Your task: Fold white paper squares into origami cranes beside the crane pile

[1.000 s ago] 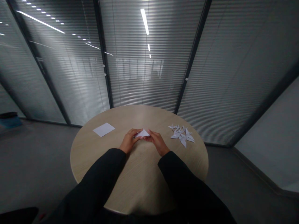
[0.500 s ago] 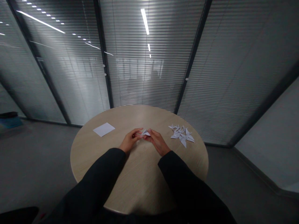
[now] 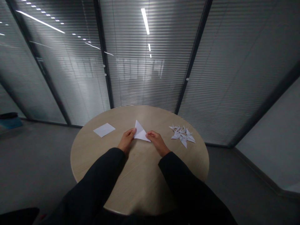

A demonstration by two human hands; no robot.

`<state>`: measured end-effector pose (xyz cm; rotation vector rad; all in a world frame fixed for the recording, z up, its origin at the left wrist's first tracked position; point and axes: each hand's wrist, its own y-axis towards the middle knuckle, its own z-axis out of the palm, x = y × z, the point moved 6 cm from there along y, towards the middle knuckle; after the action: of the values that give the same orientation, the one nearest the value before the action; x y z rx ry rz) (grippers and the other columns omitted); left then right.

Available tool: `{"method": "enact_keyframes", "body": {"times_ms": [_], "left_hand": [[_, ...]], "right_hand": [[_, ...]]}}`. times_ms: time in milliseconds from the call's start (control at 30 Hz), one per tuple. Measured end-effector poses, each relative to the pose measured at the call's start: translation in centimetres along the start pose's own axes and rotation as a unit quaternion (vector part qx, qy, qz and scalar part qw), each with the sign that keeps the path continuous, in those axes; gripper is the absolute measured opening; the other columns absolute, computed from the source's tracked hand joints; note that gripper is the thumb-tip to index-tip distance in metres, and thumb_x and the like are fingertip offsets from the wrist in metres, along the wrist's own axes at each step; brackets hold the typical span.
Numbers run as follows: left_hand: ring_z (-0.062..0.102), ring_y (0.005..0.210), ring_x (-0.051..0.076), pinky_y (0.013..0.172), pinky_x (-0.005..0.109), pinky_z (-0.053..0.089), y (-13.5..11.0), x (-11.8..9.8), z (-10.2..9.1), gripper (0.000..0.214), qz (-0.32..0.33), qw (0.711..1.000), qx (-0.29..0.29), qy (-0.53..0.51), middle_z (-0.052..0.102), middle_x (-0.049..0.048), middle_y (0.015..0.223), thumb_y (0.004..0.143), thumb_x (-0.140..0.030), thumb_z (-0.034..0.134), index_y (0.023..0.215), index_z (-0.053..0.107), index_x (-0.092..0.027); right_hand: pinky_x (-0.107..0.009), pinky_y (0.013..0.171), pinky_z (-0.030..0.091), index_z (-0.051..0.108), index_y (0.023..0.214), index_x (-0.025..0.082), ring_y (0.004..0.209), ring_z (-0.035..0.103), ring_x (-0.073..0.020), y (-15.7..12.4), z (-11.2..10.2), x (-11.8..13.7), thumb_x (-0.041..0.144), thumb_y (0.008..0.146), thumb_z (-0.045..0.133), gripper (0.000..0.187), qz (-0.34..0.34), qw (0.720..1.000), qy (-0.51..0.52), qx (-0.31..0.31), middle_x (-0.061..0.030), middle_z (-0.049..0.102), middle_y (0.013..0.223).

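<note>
A folded sheet of white paper (image 3: 140, 132), roughly triangular with a crease down it, is held up between both hands over the middle of the table. My left hand (image 3: 127, 138) pinches its left side between thumb and fingers. At its lower right corner, my right hand (image 3: 157, 141) is closed on the paper with thumb and forefinger. To the right lies a pile of several folded white paper cranes (image 3: 182, 135). Flat on the left side of the table rests a stack or sheet of white paper (image 3: 104, 130); its thickness is hard to tell.
The round wooden table (image 3: 140, 184) has a curved edge on all sides. Behind it stands a glass partition with blinds (image 3: 145, 84) and dark frames. A blue bin (image 3: 10, 121) with a dark rim is on the floor at far left.
The paper was a small, mostly hidden shape between the fingers; now it shows as a larger triangle pointing up. My hands have shifted slightly and grip its two sides.
</note>
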<state>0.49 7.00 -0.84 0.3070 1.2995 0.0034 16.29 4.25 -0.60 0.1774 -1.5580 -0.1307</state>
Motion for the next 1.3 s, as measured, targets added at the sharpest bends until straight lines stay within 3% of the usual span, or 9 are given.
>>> {"method": "enact_keyframes", "body": {"times_ms": [200,333,533,700,1000,1133,1233,1300], "left_hand": [[0.049,0.056,0.012,0.053,0.024,0.037,0.0,-0.1,0.2,0.052,-0.005,0.999,0.004,0.033,0.059,0.001,0.063,0.066,-0.064,0.066,0.075,0.064,-0.013],[0.048,0.056,0.012,0.053,0.024,0.037,-0.3,-0.6,0.4,0.053,0.0,0.998,0.008,0.058,0.059,0.0004,0.063,0.065,-0.065,0.066,0.075,0.065,-0.013],[0.047,0.056,0.011,0.054,0.024,0.036,-0.2,-0.9,0.2,0.052,0.012,0.997,0.003,0.077,0.056,-0.001,0.061,0.064,-0.064,0.067,0.074,0.064,-0.013],[0.046,0.055,0.011,0.052,0.024,0.035,0.1,-0.8,0.1,0.052,0.014,0.995,0.008,0.094,0.056,-0.0013,0.061,0.061,-0.064,0.069,0.075,0.065,-0.013],[0.05,0.055,0.012,0.053,0.025,0.038,0.0,-0.9,0.5,0.051,0.009,0.994,0.028,0.103,0.059,-0.0004,0.06,0.061,-0.063,0.069,0.073,0.064,-0.014],[0.053,0.055,0.013,0.051,0.024,0.039,-0.1,-0.9,0.4,0.056,0.008,0.996,0.023,0.088,0.062,0.0012,0.063,0.065,-0.057,0.07,0.096,0.066,-0.011],[0.053,0.053,0.012,0.053,0.023,0.039,-0.2,-1.1,0.5,0.069,0.019,0.995,0.038,0.085,0.06,-0.0017,0.06,0.07,-0.049,0.07,0.127,0.053,-0.013],[0.054,0.057,0.012,0.057,0.023,0.04,-0.3,-1.5,0.7,0.073,0.048,0.992,0.049,0.108,0.059,-0.0032,0.061,0.069,-0.042,0.073,0.133,0.049,-0.016]], "right_hand": [[-0.029,0.072,0.046,0.05,0.095,0.024,0.075,0.058,-0.0153,0.0,0.2,1.3,0.027,0.065,0.067,0.035,-0.091,0.995,-0.036,-0.006,0.0019,0.059,0.08],[-0.03,0.077,0.047,0.056,0.099,0.024,0.085,0.058,-0.0158,-0.5,0.8,2.2,0.026,0.071,0.063,0.028,-0.13,0.989,-0.063,0.029,-0.0022,0.06,0.095],[-0.03,0.077,0.048,0.069,0.094,0.023,0.086,0.059,-0.0166,-0.9,1.0,2.6,0.03,0.076,0.063,0.02,-0.151,0.982,-0.108,0.034,-0.0041,0.065,0.097],[-0.031,0.075,0.047,0.07,0.096,0.021,0.08,0.061,-0.0164,-0.8,1.0,2.3,0.034,0.075,0.066,0.025,-0.123,0.987,-0.096,0.033,-0.0048,0.067,0.091],[-0.03,0.075,0.046,0.072,0.089,0.023,0.078,0.059,-0.0157,-0.6,0.7,2.2,0.026,0.069,0.068,0.02,-0.155,0.979,-0.13,0.004,-0.0021,0.067,0.087],[-0.031,0.074,0.046,0.072,0.089,0.022,0.075,0.058,-0.0159,-0.6,0.6,2.4,0.028,0.07,0.068,0.02,-0.164,0.978,-0.13,0.0,-0.0019,0.066,0.083],[-0.031,0.075,0.046,0.072,0.088,0.023,0.075,0.057,-0.0161,-0.5,0.3,2.3,0.029,0.071,0.067,0.019,-0.166,0.977,-0.131,-0.021,-0.0018,0.065,0.083],[-0.031,0.075,0.046,0.071,0.089,0.023,0.075,0.056,-0.0163,-0.4,0.0,2.3,0.029,0.072,0.066,0.019,-0.166,0.976,-0.138,-0.041,-0.0021,0.065,0.083]]}}
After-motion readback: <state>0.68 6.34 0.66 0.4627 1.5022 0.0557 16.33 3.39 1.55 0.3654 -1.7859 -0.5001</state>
